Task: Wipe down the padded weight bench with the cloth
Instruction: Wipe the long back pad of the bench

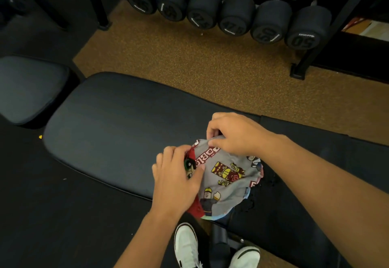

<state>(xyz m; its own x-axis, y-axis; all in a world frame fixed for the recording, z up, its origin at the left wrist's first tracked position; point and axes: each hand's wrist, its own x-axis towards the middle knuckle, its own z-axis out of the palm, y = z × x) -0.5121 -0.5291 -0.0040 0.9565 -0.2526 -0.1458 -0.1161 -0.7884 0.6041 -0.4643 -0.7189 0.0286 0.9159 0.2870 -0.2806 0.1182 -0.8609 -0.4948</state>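
Both the left hand (179,175) and right hand (233,135) pinch the grey cartoon-print cloth (227,175), bunched on the black padded bench (109,128); wiping appears barely begun.

We are looking down on the padded bench (109,124), its long black pad running from lower right up to the left, the vinyl smooth with a dull sheen. On the near part of that pad lies the printed cloth (227,175), grey with cartoon figures and red patches, bunched rather than flat. Just right of the cloth we see small wet droplets (267,183) on the dark surface. Beyond the pad's rounded end sits a second, separate seat pad (29,88). The bench stands on speckled tan flooring (189,61) and black matting (52,215).
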